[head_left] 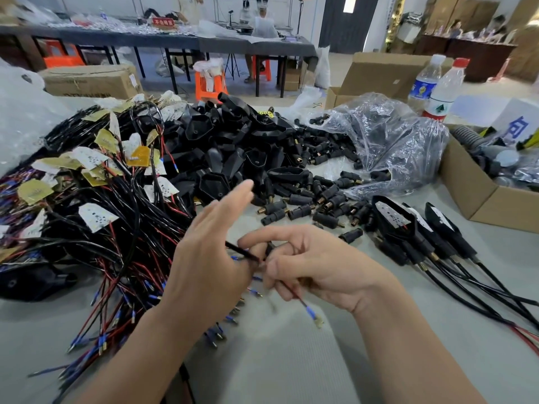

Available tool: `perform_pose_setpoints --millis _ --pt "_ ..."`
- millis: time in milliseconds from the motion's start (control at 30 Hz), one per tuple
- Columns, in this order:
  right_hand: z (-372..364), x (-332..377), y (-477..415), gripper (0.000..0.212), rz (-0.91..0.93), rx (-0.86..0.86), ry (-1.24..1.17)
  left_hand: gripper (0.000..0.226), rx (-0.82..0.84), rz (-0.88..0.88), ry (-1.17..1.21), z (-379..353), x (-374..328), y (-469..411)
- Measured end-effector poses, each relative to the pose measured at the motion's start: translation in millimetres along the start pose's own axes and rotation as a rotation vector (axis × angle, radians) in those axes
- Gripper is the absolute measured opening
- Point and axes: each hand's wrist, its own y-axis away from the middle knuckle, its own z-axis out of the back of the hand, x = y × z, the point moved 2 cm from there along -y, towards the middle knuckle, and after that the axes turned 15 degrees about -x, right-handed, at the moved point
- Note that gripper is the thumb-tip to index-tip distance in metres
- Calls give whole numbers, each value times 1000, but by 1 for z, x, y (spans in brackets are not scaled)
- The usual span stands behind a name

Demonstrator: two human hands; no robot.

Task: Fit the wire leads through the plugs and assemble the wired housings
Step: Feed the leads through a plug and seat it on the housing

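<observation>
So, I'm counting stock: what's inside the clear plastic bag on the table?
The clear plastic bag shows small black plugs with brass ends at its mouth, spilling onto the table. Deeper in, glaring film hides the rest.

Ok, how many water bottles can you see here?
2. The blue-label bottle stands far right, behind the clear plastic bag; the red-capped bottle is just right of it. More could be hidden behind clutter.
</observation>
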Motion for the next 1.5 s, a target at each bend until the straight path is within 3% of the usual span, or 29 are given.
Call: perform_pose_setpoints --millis 100,200,300,433,500,633,733,800,867,933,1033,1133,1200,1333,1500 --pt "15 5 1 47 89 -166 19 86 -7 165 -260 1 20 -9" --pt "31 11 5 37 151 -296 -258 64 -3 227 -411 4 34 -14" --pt "38 16 9 30 225 -286 -616 56 4 222 -509 5 40 -15" --pt "42 14 10 35 227 -318 -764 54 8 220 -542 5 39 -15" --pt "44 13 8 37 169 -373 -578 57 9 219 -519 5 39 -16" --pt "36 4 2 71 9 -366 163 60 3 225 -459 9 38 -16" --pt "19 -3 0 77 -41 -249 325 60 -102 307 -343 11 38 -17" --pt "13 -5 0 78 -63 -260 377 62 -201 414 -210 13 38 -19" --pt "11 -5 -2 69 -49 -339 520 66 -318 456 -174 17 39 -19" --pt "14 -5 -6 43 -1 -475 758 70 -376 319 -301 23 35 -21" --pt "16 -2 -7 15 107 -636 900 63 -187 2 -529 18 34 -21" --pt "15 4 -5 13 161 -672 666 32 42 -87 -559 4 32 -14" --pt "19 10 -3 21 221 -743 484 17 78 -73 -520 1 31 -11" --pt "30 20 3 20 265 -909 151 18 -16 -18 -440 3 35 -13" --pt "35 25 9 22 216 -965 -133 21 -204 70 -353 4 24 -14"
